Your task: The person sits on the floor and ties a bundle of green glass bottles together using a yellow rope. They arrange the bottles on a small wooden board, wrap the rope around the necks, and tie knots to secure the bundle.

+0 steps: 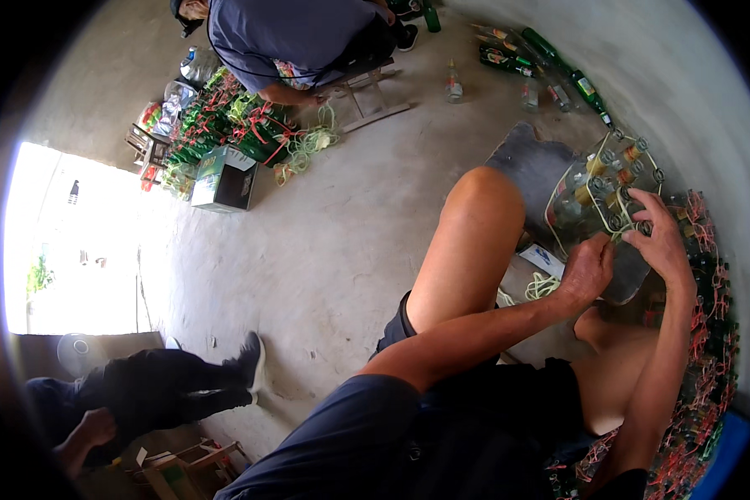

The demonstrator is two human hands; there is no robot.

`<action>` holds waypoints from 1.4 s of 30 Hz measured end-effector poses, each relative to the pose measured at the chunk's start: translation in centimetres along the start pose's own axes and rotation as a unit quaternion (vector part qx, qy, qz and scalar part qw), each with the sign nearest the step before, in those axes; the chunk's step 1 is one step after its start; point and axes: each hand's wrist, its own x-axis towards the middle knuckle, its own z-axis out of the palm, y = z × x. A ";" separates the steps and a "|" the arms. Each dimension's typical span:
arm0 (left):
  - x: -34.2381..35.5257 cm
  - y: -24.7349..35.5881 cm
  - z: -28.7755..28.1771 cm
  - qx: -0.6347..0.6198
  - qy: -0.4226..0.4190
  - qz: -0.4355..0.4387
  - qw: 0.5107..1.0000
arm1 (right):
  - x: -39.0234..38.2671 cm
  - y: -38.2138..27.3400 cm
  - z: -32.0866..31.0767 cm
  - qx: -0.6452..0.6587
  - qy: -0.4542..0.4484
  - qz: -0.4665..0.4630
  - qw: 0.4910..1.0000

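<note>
Holds pale cord (616, 237) in left hand (587, 268) with narrow grip, beside a corded bundle of clear bottles (572, 208) over a dark board (527, 150). Curves right hand (663, 237) at the bundle's edge with wider grip.

The cord I held (592, 192) was pale, between cream and green, and so was the loose coil (543, 287). My bundled bottles (569, 210) were clear, with tan-gold necks (635, 151). My shorts (492, 408) were black, my shirt (342, 433) dark navy. Red ties (252, 127) streaked the green bottles (264, 152); the floor (300, 258) was grey, the co-worker's shirt (304, 33) slate blue.
</note>
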 end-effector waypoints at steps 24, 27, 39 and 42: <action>2.3 2.7 -2.4 0.230 -0.097 0.127 0.960 | 0.4 3.9 0.4 0.046 0.022 -0.016 0.999; 2.4 3.1 -2.9 0.268 -0.107 0.137 0.948 | 0.3 3.6 0.6 0.036 0.029 -0.017 0.999; 6.0 7.0 -4.1 0.415 -0.213 0.204 0.861 | 0.4 4.7 1.2 -0.007 0.051 -0.074 0.996; 7.1 8.0 -3.9 0.456 -0.253 0.222 0.824 | 0.5 5.4 1.4 0.001 0.060 -0.100 0.993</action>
